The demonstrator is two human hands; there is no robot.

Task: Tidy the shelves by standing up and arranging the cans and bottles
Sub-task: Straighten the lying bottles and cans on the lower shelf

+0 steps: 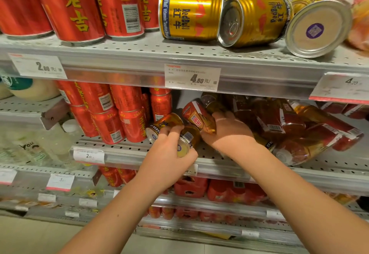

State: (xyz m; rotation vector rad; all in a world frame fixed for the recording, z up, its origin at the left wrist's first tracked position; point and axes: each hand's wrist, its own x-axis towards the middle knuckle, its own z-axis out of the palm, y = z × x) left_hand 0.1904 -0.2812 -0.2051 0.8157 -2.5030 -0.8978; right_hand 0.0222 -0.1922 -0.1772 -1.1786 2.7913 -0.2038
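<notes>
Two hands are reaching onto the middle shelf (137,146): the left hand (169,151) is gripping a gold can (188,140) lying on its side near the front edge, while the right hand (229,131) is curling round a tilted red-labelled bottle (197,116) just behind it.

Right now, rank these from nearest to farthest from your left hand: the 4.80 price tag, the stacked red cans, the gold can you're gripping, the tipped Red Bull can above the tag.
1. Gold can: gripped by the left hand, middle shelf edge.
2. Stacked red cans: left, same shelf.
3. 4.80 price tag: rail above.
4. Tipped Red Bull can: top shelf.
</notes>
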